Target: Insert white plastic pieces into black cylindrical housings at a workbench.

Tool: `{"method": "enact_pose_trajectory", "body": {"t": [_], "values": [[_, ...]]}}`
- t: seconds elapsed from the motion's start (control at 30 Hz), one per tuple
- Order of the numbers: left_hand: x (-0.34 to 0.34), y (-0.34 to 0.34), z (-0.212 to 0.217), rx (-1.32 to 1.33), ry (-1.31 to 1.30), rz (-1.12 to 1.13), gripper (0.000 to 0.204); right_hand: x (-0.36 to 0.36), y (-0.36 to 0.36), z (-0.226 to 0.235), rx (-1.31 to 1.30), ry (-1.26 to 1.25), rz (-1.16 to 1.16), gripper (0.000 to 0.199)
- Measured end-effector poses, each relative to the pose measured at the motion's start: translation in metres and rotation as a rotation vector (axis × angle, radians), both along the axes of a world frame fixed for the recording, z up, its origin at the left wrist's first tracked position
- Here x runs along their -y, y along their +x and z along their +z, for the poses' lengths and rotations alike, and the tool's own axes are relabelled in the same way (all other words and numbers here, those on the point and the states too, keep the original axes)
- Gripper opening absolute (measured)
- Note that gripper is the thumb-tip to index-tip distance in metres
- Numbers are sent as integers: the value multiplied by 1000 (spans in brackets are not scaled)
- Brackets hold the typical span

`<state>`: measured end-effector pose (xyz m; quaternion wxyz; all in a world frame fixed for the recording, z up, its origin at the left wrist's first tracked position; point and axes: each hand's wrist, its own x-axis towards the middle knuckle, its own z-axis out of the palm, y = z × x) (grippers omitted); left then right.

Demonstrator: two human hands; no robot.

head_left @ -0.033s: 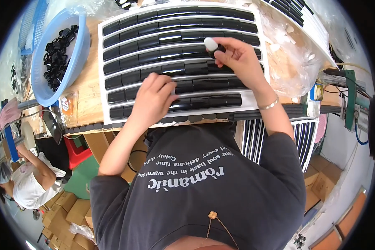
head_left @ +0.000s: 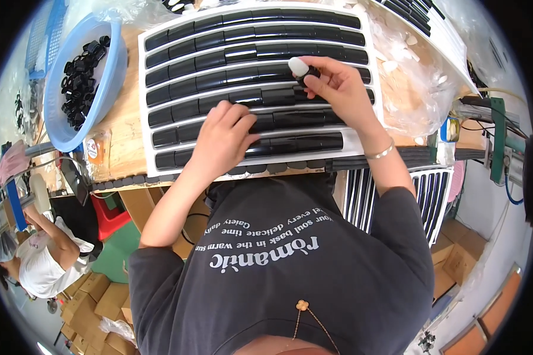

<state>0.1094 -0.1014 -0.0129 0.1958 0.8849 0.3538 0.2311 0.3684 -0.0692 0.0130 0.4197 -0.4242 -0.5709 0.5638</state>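
Note:
A small black fitting (head_left: pixel 309 73) with a rounded white piece (head_left: pixel 298 65) at its end is pinched between the thumb and fingers of my right hand (head_left: pixel 336 84). That hand hovers over the right part of a white board (head_left: pixel 143 118). Glossy black tube-like pieces (head_left: pixel 241 53) lie end to end across the board in several curved rows. My left hand (head_left: pixel 225 137) rests over the lower middle rows, its fingers loosely bent and the thumb apart from them. Nothing shows between them, though its palm side is hidden.
A blue basin (head_left: pixel 119 65) with many small black parts (head_left: pixel 84 80) stands at the left. Clear plastic bags (head_left: pixel 420 106) lie right of the board. Cardboard boxes (head_left: pixel 92 307) are on the floor, and a co-worker in white (head_left: pixel 44 260) sits at lower left.
My right hand has shifted slightly, with the black fitting turned a little and more of it showing. My left hand has moved slightly right and up.

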Motion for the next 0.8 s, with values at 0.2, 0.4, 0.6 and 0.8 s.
{"method": "enact_pose_trajectory", "body": {"t": [0.2, 0.4, 0.6, 0.8], "values": [[-1, 22, -5, -194, -24, 87, 45, 42, -2, -14, -55, -118, -112, 37], [4, 26, -3, -141, -65, 116, 42, 52, 6, -51, -82, -132, -207, 29], [9, 24, 2, -59, -76, 105, 41, 49, 4, -45, -58, -135, -197, 27], [9, 25, 0, -129, -109, 63, 38, 51, 0, -39, -23, -122, -189, 28]]}}
